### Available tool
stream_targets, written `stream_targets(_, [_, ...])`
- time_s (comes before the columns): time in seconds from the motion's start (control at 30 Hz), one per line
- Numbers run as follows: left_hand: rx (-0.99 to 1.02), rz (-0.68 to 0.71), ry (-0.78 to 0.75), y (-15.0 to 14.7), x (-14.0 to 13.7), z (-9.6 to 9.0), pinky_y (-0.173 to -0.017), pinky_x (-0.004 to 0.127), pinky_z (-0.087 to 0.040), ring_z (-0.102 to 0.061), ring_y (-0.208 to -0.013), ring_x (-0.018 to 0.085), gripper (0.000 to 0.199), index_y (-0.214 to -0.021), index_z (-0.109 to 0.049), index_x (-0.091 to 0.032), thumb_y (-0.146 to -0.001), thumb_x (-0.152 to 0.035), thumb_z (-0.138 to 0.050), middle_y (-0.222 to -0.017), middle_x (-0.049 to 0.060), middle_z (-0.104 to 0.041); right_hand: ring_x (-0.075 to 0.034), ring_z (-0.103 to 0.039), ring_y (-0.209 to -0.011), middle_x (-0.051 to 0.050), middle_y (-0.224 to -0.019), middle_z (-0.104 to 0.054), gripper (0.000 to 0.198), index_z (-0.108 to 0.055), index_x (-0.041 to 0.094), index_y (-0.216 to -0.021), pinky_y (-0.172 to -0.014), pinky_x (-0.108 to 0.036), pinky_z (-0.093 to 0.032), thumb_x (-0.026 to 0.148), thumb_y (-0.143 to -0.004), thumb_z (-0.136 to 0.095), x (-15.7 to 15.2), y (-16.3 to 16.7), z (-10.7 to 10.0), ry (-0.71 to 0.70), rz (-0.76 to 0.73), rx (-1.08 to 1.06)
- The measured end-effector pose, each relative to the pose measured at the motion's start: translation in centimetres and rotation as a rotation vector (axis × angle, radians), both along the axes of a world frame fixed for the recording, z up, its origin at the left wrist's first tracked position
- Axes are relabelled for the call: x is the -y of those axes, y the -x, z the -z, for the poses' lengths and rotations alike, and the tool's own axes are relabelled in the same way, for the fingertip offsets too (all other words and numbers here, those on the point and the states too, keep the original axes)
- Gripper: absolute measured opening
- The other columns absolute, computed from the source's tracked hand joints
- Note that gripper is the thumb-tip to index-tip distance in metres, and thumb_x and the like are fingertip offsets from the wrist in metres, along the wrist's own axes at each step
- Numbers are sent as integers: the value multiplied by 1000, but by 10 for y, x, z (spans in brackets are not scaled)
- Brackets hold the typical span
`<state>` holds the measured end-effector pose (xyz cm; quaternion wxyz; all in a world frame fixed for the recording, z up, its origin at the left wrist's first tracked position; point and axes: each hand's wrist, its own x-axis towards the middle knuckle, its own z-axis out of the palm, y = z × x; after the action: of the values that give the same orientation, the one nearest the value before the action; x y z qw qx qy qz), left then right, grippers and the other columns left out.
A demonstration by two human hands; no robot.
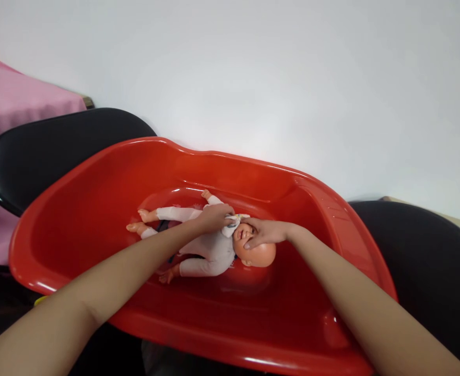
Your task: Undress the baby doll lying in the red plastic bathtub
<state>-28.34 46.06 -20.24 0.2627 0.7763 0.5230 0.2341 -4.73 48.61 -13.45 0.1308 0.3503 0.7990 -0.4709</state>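
Down in the bottom of the red tub (96,209) lies the baby doll (210,250), on its back, head toward the right. Left hand (214,216) is closed, pinching a small white cloth (233,223) at the doll's chin — right hand (263,233) lies spread over the face. Doll looks light, with a hard smooth head and a softer clothed body; best held at the torso, I'd judge. No readable labels or writing anywhere.

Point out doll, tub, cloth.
doll (214,250), head view, on its white-clad torso
tub (96,209), head view, on the inner left wall
cloth (232,225), head view, bunched part at the chin
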Motion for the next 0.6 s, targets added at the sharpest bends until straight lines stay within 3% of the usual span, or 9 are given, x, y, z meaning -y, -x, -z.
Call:
stream_targets(0.17, [-175,-11,64,7,10,-7,-97,41,-50,-69,-114,32,36,-121,-73,-18,-104,-36,-47,-127,12,-75,-33,-55,-140,-11,-150,-60,90,-51,22,-151,-120,-43,-42,53,-75,-87,-1,-1,6,16,-28,-47])
stream_targets(0.33, [-286,-78,186,22,2,-4,-96,40,-50,-69,-117,32,40,-134,-69,-22,-102,-28,-46,-134,11,-73,-33,-55,-141,-9,-154,-57,101,-43,26,-159,-121,-45,-41,58,-73,-88,-4,-3,6,-17,-23,-20])
stream_targets(0.5, [-250,-118,197,34,-4,7,-102,40,-49,-67,-124,32,41,-134,-69,-19,-104,-32,-45,-138,14,-71,-34,-58,-136,-10,-150,-61,93,-53,24,-149,-119,-47,-44,57,-71,-89,-1,0,-1,-28,-11,45])
stream_targets(0.6, [-236,-113,208,38,-7,10,-97,38,-50,-68,-117,31,40,-131,-70,-19,-106,-36,-45,-132,13,-73,-34,-58,-136,-10,-149,-62,91,-54,24,-148,-118,-47,-45,55,-70,-90,0,1,-2,-21,-7,28])
